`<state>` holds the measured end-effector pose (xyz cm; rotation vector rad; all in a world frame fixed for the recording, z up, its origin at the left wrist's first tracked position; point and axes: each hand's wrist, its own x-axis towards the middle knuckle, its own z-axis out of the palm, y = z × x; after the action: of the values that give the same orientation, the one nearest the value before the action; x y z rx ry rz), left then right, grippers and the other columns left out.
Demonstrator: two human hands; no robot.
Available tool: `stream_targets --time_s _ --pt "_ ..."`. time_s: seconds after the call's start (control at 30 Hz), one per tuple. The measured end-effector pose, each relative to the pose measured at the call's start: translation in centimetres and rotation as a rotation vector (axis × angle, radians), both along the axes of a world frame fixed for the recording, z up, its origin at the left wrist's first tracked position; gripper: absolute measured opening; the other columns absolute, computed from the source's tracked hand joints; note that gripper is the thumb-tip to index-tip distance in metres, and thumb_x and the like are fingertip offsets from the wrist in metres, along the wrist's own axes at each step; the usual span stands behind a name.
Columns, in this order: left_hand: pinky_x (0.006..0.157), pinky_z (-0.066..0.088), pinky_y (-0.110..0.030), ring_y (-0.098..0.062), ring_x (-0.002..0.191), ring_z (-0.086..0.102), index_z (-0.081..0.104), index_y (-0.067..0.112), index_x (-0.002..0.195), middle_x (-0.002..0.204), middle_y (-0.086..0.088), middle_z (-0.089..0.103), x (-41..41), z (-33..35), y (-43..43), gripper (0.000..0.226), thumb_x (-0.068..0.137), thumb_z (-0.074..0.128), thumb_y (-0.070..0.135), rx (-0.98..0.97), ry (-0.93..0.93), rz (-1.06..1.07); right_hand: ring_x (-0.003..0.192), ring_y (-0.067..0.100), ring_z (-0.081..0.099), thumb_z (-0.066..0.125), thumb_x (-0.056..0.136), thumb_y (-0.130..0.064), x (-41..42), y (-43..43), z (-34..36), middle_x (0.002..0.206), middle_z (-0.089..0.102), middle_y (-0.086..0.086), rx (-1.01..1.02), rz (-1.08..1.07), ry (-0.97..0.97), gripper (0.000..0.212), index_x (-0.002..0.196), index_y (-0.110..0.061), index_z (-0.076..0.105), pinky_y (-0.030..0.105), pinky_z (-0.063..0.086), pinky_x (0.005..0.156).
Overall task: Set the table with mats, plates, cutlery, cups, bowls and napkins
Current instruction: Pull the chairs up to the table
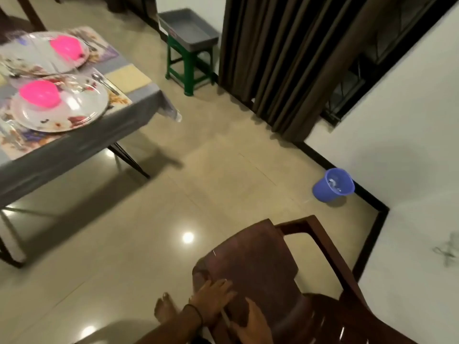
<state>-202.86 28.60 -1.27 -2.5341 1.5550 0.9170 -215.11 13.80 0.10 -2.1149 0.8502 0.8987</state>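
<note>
Left hand rests on the brown chair at lower centre, fingers straight and spread. Right hand touches the backrest just beside it; I cannot tell whether its blurred fingers grip. Upper left, the worktop carries two plates, each under a pink bowl.

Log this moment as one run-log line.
left hand: rests on chair | right hand: rests on chair | table: two plates, pink bowl on each
</note>
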Motion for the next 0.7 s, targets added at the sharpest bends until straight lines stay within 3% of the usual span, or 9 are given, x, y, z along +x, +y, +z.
stream_targets --time_s 0.1,0.17,0.27,0.37,0.43,0.6,0.7 --pt "0.062 0.058 -0.032 -0.012 0.087 0.07 0.072 0.036 0.099 0.102 0.007 0.07 -0.9 -2.0 -1.4 0.048 0.068 0.036 0.034 0.065 -0.027 -0.051 0.132 0.017 0.046 0.064 0.068 -0.064 -1.7 0.6 -0.7 0.145 0.043 -0.008 0.042 -0.054 -0.075 0.082 0.139 -0.046 0.027 0.032 0.04 0.11" --pt "0.062 0.057 -0.03 -0.015 0.09 0.069 0.071 0.033 0.103 0.104 0.005 0.069 -1.1 -3.0 -2.1 0.043 0.066 0.05 0.038 0.116 0.048 -0.081 0.13 0.016 0.048 0.063 0.064 -0.067 -2.3 1.1 -1.6 0.144 0.047 -0.007 0.028 -0.096 -0.12 0.091 0.145 -0.037 0.035 0.032 0.042 0.109" --pt "0.086 0.05 -0.039 -0.026 0.119 0.053 0.05 0.019 0.134 0.136 -0.007 0.051 -1.3 -3.0 -3.1 0.075 0.064 0.069 0.038 0.175 0.145 -0.137 0.133 0.015 0.046 0.059 0.061 -0.072 -2.8 1.4 -3.5 0.147 0.046 -0.004 0.043 -0.064 -0.118 0.103 0.15 -0.027 0.034 0.031 0.038 0.111" --pt "0.099 0.037 -0.045 -0.029 0.129 0.041 0.035 0.016 0.142 0.145 -0.009 0.036 -1.7 -2.5 -4.0 0.075 0.077 0.065 0.039 0.145 0.128 -0.211 0.128 0.018 0.05 0.065 0.066 -0.063 -3.0 1.7 -4.4 0.14 0.051 0.0 0.069 -0.028 -0.059 0.093 0.146 -0.023 0.038 0.032 0.041 0.106" --pt "0.098 0.036 -0.042 -0.03 0.128 0.044 0.039 0.015 0.14 0.142 -0.009 0.041 -2.4 -2.7 -3.9 0.067 0.081 0.063 0.036 0.14 0.089 -0.253 0.125 0.019 0.052 0.072 0.071 -0.054 -3.4 2.0 -5.0 0.135 0.054 0.001 0.075 -0.007 -0.035 0.082 0.14 -0.021 0.041 0.032 0.042 0.103" --pt "0.11 0.025 -0.05 -0.034 0.129 0.041 0.05 0.009 0.131 0.138 -0.015 0.05 -3.5 -2.0 -2.9 0.044 0.091 0.053 0.024 0.222 -0.098 -0.42 0.118 0.022 0.059 0.073 0.06 -0.059 -5.2 2.5 -6.6 0.129 0.061 0.001 0.118 -0.006 0.069 0.09 0.138 -0.025 0.045 0.038 0.048 0.098" --pt "0.108 0.028 -0.05 -0.036 0.123 0.047 0.053 0.006 0.127 0.131 -0.017 0.055 -3.9 -1.6 -2.6 0.034 0.1 0.035 0.018 0.209 -0.162 -0.439 0.113 0.024 0.061 0.073 0.066 -0.052 -5.9 3.1 -7.0 0.123 0.062 0.0 0.122 0.044 0.116 0.077 0.132 -0.026 0.043 0.04 0.051 0.094"
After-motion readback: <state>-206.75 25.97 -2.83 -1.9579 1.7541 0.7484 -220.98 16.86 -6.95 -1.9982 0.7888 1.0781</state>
